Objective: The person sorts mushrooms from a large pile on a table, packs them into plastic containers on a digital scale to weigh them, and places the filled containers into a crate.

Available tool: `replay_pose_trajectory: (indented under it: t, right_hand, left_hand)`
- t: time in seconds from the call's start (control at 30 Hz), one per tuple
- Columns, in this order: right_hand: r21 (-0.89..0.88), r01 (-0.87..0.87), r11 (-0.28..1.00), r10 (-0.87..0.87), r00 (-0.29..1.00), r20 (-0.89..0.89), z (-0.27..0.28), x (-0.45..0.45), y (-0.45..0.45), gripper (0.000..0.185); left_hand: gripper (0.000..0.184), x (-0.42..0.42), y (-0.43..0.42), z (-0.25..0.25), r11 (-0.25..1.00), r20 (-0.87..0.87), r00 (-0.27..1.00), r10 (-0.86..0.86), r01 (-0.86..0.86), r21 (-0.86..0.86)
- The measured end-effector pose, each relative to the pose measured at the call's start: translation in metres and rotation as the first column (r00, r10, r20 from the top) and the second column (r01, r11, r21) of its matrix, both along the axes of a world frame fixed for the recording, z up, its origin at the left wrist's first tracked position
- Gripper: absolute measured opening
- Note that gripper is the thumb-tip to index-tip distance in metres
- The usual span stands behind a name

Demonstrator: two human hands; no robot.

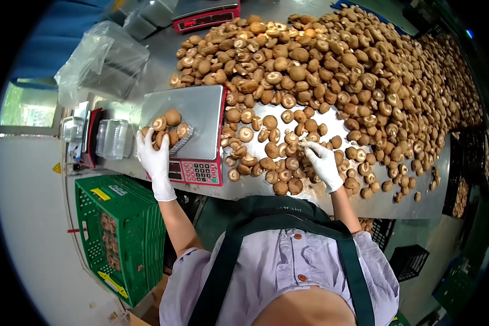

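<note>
A clear plastic tray (182, 142) with several brown shiitake mushrooms (172, 118) sits on the metal plate of a red-framed scale (204, 106). My left hand (155, 160), in a white glove, curls round the tray's near left side, its fingers against the mushrooms. To the right, my gloved right hand (324, 165) reaches over loose mushrooms (271, 150) on the table. Its thumb and fingertips close at a mushroom among them; the fingertips partly cover it.
A large mushroom heap (331, 60) covers the table's back and right. Empty clear trays (113, 138) stand left of the scale, a plastic bag (95, 62) behind them. Another scale (206, 19) is at the back. A green crate (122, 233) stands lower left.
</note>
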State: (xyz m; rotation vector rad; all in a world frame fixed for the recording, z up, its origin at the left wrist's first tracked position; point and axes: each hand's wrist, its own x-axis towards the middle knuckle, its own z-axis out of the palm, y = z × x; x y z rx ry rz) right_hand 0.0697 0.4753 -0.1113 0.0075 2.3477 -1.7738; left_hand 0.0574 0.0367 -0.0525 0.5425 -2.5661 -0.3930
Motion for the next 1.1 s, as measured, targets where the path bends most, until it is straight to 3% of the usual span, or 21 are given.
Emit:
replay_pose_trajectory:
  t: [0.03, 0.07, 0.1, 0.17, 0.23, 0.3, 0.33, 0.37, 0.4, 0.43, 0.5, 0.53, 0.57, 0.63, 0.7, 0.77, 0.8, 0.83, 0.9, 0.97, 1.1]
  right_hand:
    - [0.012, -0.001, 1.000, 0.001, 1.000, -0.026, 0.000, 0.001, 0.001, 0.025]
    - [0.079, 0.013, 0.997, -0.012, 1.000, -0.004, 0.001, 0.002, 0.003, 0.026]
    - [0.124, 0.011, 0.992, -0.013, 1.000, 0.020, 0.007, 0.003, 0.005, 0.026]
    - [0.097, 0.037, 0.995, -0.031, 0.997, -0.065, 0.004, 0.003, 0.004, 0.025]
    - [0.142, 0.028, 0.989, -0.031, 0.999, 0.015, 0.008, 0.003, 0.001, 0.026]
    - [0.236, 0.015, 0.972, 0.006, 0.996, -0.090, 0.009, 0.003, -0.007, 0.025]
    - [0.283, 0.026, 0.959, 0.009, 0.993, -0.121, 0.009, 0.002, -0.010, 0.026]
    - [0.365, 0.076, 0.928, -0.007, 0.982, -0.186, 0.009, 0.002, -0.013, 0.026]
    - [0.413, 0.101, 0.905, 0.012, 0.965, -0.261, 0.008, 0.000, -0.015, 0.026]
    - [0.457, 0.128, 0.880, 0.036, 0.942, -0.334, 0.008, -0.001, -0.015, 0.026]
    - [0.441, 0.144, 0.886, 0.033, 0.929, -0.369, 0.005, -0.001, -0.011, 0.023]
    - [0.445, 0.135, 0.885, 0.028, 0.939, -0.342, 0.009, 0.000, -0.008, 0.024]
    - [0.448, 0.127, 0.885, 0.023, 0.949, -0.315, 0.011, 0.003, -0.003, 0.024]
    - [0.473, 0.193, 0.860, -0.016, 0.936, -0.353, 0.004, 0.008, 0.009, 0.024]
    - [0.449, 0.216, 0.867, -0.081, 0.950, -0.302, -0.001, 0.015, 0.021, 0.024]
    - [0.417, 0.233, 0.879, -0.129, 0.956, -0.262, 0.004, 0.023, 0.029, 0.024]
    - [0.422, 0.233, 0.876, -0.138, 0.960, -0.242, 0.003, 0.026, 0.033, 0.023]
    - [0.427, 0.231, 0.874, -0.146, 0.964, -0.222, 0.004, 0.029, 0.035, 0.023]
    - [0.431, 0.220, 0.875, -0.142, 0.968, -0.206, 0.007, 0.033, 0.033, 0.023]
    - [0.428, 0.203, 0.881, -0.103, 0.964, -0.246, 0.000, 0.036, 0.030, 0.021]
    - [0.482, 0.111, 0.869, 0.070, 0.937, -0.343, 0.000, 0.036, 0.007, 0.017]
  left_hand:
    - [0.053, -0.002, -0.002, -0.004, 0.990, -0.098, 0.994, -0.039, 0.051, 0.130]
    - [0.054, -0.004, -0.006, -0.006, 0.987, -0.102, 0.993, -0.067, 0.081, 0.138]
    - [0.051, -0.005, -0.001, 0.002, 0.997, -0.044, 0.996, -0.080, 0.081, 0.003]
    - [0.046, -0.008, 0.006, 0.006, 0.990, -0.144, 0.982, -0.123, 0.132, 0.054]
    - [0.041, -0.009, 0.029, 0.015, 0.981, -0.198, 0.970, -0.141, 0.164, 0.103]
    - [0.035, -0.010, 0.058, 0.022, 0.979, -0.277, 0.939, -0.204, 0.196, -0.056]
    - [0.029, -0.013, 0.078, 0.022, 0.951, -0.288, 0.911, -0.295, 0.308, 0.003]
    - [0.024, -0.013, 0.106, 0.021, 0.869, -0.286, 0.902, -0.323, 0.403, 0.289]
    - [0.024, -0.012, 0.130, 0.013, 0.786, -0.180, 0.900, -0.398, 0.435, 0.439]
    - [0.029, -0.013, 0.148, -0.008, 0.772, -0.090, 0.847, -0.525, 0.518, 0.370]
    - [0.042, -0.008, 0.196, -0.030, 0.800, 0.397, 0.697, -0.598, 0.486, 0.353]
    - [0.052, -0.002, 0.212, -0.061, 0.788, 0.407, 0.678, -0.612, 0.562, 0.250]
    - [0.057, -0.001, 0.230, -0.072, 0.803, 0.562, 0.591, -0.578, 0.537, 0.260]
    - [0.061, 0.004, 0.244, -0.094, 0.760, 0.380, 0.662, -0.646, 0.601, 0.248]
    - [0.053, -0.003, 0.231, -0.105, 0.585, 0.097, 0.595, -0.798, 0.725, 0.363]
    - [0.048, -0.007, 0.219, -0.098, 0.351, -0.073, 0.705, -0.705, 0.437, 0.828]
    - [0.049, -0.009, 0.211, -0.092, 0.313, -0.015, 0.750, -0.662, 0.294, 0.903]
    - [0.048, -0.013, 0.200, -0.088, 0.309, -0.115, 0.739, -0.664, 0.412, 0.857]
    - [0.047, -0.019, 0.176, -0.089, -0.068, -0.212, 0.793, -0.572, 0.212, 0.975]
    - [0.053, -0.012, 0.179, -0.049, -0.223, -0.142, 0.852, -0.503, 0.030, 0.974]
    - [0.057, -0.004, 0.179, -0.047, -0.384, -0.175, 0.853, -0.491, -0.031, 0.923]
